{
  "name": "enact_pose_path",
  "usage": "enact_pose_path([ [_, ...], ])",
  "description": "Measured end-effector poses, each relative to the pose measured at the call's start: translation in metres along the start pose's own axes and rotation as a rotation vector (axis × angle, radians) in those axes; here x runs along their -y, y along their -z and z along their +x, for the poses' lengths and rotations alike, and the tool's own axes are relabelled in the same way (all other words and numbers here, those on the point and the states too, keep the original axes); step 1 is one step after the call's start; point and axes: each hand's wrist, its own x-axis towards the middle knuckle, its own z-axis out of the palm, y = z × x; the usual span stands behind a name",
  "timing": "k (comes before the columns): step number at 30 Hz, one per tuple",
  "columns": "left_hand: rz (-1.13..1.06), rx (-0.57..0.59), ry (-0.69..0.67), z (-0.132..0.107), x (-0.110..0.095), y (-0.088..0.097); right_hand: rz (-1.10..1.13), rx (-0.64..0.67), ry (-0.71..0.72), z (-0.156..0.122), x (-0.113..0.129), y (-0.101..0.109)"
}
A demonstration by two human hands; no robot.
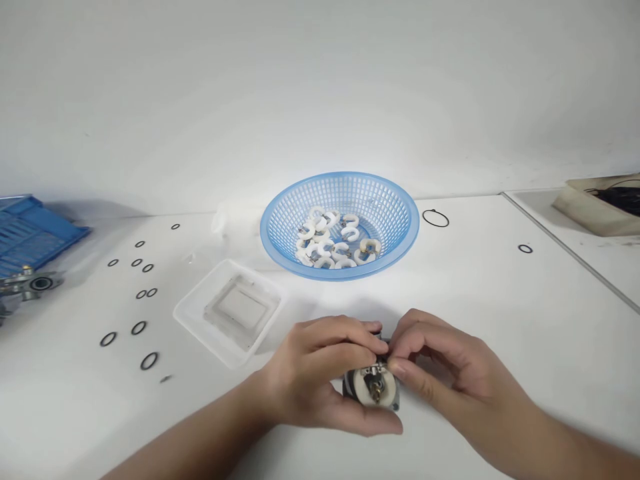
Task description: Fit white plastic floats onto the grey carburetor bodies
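A small metal carburetor rests at the near middle of the table, its inner side facing up. A white C-shaped float sits on it around a brass piece. My left hand is wrapped about the carburetor from the left, thumb along the near side and fingers over the far side. At its far right edge, close to the float's metal hinge, the thumb and forefinger of my right hand are pinched together. Whatever lies between those fingertips is too small or hidden to make out.
A blue mesh basket holds several white floats behind my hands. Left of it lies a shallow white tray. Several black rubber rings are scattered leftward, near a blue crate and another carburetor. A beige box stands far right.
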Motion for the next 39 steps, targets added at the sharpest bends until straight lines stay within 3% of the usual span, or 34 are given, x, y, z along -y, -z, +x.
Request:
enact_pose_path([
  [12,-0.039,0.014,0.052,-0.004,0.0,0.0,-0.138,-0.031,0.023,-0.006,0.002,0.002],
  [22,-0.036,0.029,0.033,-0.002,-0.001,0.0,-0.121,-0.082,0.056,-0.003,0.0,-0.001],
  [30,-0.048,0.029,0.005,0.004,-0.003,0.002,-0.006,0.063,0.133,-0.003,-0.003,0.008],
  [39,-0.053,0.027,0.002,0.001,-0.002,0.0,0.001,0.039,0.103,0.001,-0.003,0.012],
])
